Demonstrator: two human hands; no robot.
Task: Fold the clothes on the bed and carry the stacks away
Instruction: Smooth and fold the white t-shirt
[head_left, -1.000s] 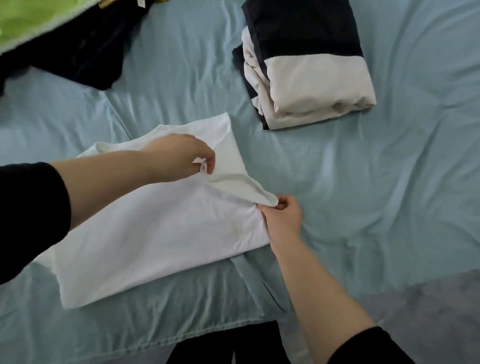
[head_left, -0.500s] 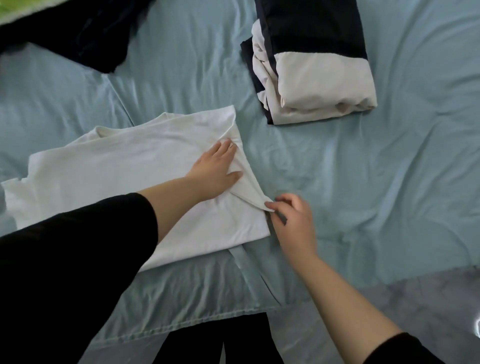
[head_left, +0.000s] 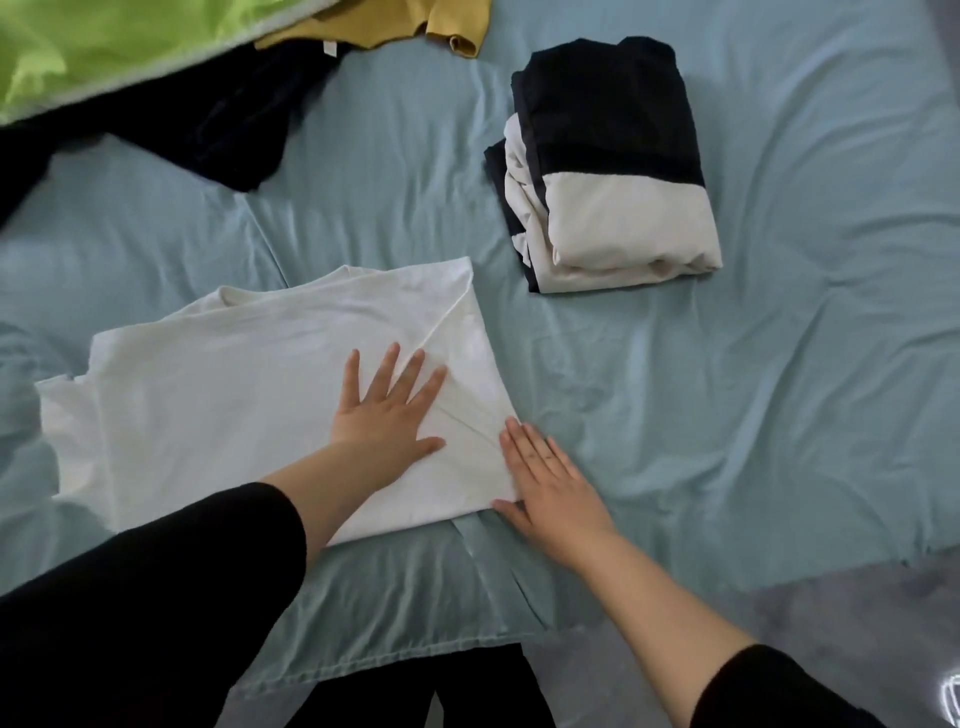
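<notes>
From my end the bed fills nearly the whole view, its pale blue sheet creased all over, with a strip of grey floor at the lower right. The white shirt is the biggest piece on it, lying flat at the near left with one side folded in along a diagonal crease. Beyond it, at the far left, I see a lime green cloth and a loose black garment sprawled beside it. To the far right of the shirt, well apart from it, sits a folded stack of black and cream clothes. A mustard garment pokes in at the top edge. The left grip lies palm down on the shirt's right half, fingers straight and spread across the crease, grasping nothing. The right grip is likewise flat and released, fingers together, resting at the shirt's near right corner, fingertips and thumb touching its edge, the palm on the sheet.
</notes>
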